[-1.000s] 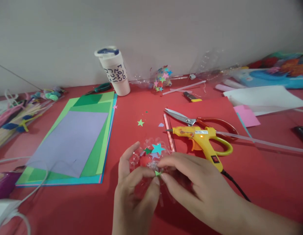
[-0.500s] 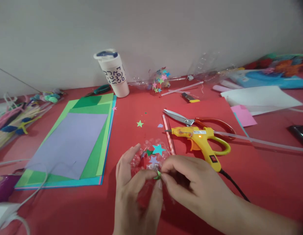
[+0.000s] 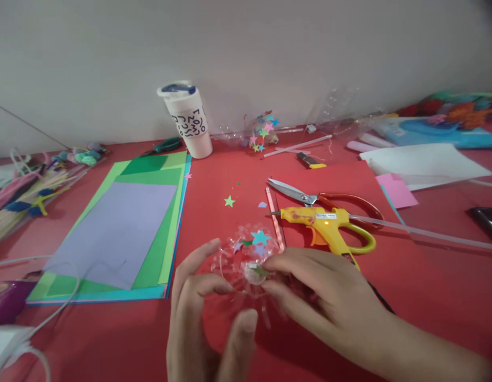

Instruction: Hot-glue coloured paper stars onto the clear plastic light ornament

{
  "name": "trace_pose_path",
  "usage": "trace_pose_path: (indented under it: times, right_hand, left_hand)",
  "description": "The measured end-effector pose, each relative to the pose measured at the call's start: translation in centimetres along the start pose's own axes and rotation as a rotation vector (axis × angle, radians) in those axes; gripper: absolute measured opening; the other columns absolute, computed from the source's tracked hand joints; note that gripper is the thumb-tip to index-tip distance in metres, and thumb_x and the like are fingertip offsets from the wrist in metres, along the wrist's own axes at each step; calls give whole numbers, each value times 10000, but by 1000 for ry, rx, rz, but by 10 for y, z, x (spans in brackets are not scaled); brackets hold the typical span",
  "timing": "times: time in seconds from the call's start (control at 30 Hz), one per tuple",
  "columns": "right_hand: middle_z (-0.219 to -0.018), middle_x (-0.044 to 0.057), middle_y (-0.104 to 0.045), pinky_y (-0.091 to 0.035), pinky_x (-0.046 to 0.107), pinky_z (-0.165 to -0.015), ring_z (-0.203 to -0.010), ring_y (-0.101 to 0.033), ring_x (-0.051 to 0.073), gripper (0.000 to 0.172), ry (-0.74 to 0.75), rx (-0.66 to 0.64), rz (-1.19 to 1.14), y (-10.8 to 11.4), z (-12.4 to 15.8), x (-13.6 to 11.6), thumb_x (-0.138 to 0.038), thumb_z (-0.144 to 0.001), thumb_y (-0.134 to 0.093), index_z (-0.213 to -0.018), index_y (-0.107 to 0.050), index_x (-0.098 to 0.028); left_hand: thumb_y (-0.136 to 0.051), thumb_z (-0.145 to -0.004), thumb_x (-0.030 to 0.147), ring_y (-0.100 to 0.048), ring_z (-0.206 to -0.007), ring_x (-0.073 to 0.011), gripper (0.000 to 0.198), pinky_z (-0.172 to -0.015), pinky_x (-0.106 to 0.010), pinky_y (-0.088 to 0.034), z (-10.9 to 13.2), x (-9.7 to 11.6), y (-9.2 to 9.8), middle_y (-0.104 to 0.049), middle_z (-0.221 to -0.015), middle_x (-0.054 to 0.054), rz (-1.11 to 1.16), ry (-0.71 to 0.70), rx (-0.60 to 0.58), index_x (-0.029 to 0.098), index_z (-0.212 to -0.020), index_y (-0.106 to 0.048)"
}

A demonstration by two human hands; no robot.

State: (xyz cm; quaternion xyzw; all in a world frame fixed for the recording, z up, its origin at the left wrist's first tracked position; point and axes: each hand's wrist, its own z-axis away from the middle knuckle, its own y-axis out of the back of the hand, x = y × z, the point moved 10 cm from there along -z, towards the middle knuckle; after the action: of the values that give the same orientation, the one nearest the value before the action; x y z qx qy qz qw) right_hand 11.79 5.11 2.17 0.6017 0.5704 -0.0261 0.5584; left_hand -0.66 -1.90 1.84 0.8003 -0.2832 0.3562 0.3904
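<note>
A clear plastic piece (image 3: 240, 270) with a blue star (image 3: 261, 238), a lilac star and a dark green one lies at the front centre. My left hand (image 3: 214, 313) is at its left side, fingers spread and curved, the thumb apart from the other fingers. From the right, my right hand (image 3: 313, 297) pinches a small green star (image 3: 260, 271) against the round middle of the plastic. Part of that star is hidden by the fingertips. A yellow glue gun (image 3: 321, 220) lies just beyond my right hand, its orange light lit.
Scissors (image 3: 296, 193) and a pink patterned stick (image 3: 274, 217) lie beyond the hands. Coloured paper sheets (image 3: 119, 233) are stacked left, near a white cup (image 3: 190, 122). A loose green star (image 3: 229, 201), a cutter (image 3: 309, 161) and a star-covered plastic piece (image 3: 264, 131) sit farther back.
My left thumb and fingers have let go of the green star and spread apart, moving left and down. My right hand has brought the star onto the middle of the plastic.
</note>
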Motion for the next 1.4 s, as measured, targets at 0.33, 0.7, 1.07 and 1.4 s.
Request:
trace_pose_path:
  times: [0.33, 0.7, 1.07, 1.4]
  right_hand:
    - [-781, 64, -665, -423, 297, -590, -679, -602, 178, 136, 168, 9, 284, 3, 4, -9, -110, -867, -463, -849, -586, -166]
    - [-704, -21, -542, -354, 242, -570, -629, -478, 124, 200, -150, -165, 5, -9, 2, 9, -15, -731, -473, -766, -515, -207]
    - [-765, 1, -556, -381, 251, -605, -677, -496, 135, 216, -107, -120, -72, -6, 6, 5, -9, -690, -466, -766, -524, -202]
    - [-788, 23, -562, -410, 270, -643, -727, -523, 148, 192, -77, -86, -85, -2, 6, 8, -19, -730, -484, -776, -576, -181]
  left_hand:
    - [-509, -862, 110, -570, -1035, -136, 131, -860, -254, -457, -19, -6, 2, -591, -1078, -16, -163, -48, -190, 240, -876, -524]
    - [-526, -749, 49, -568, -800, -120, 199, -736, -259, -461, -40, 6, -28, -585, -831, 36, -68, -41, -455, 233, -817, -497]
    - [-543, -721, 59, -512, -770, -140, 234, -759, -337, -395, -41, 15, -49, -554, -815, 56, -196, -117, -579, 238, -834, -445]
    - [-546, -722, 59, -461, -779, -184, 256, -702, -337, -385, -34, 15, -57, -507, -817, 22, -280, -181, -621, 251, -860, -449]
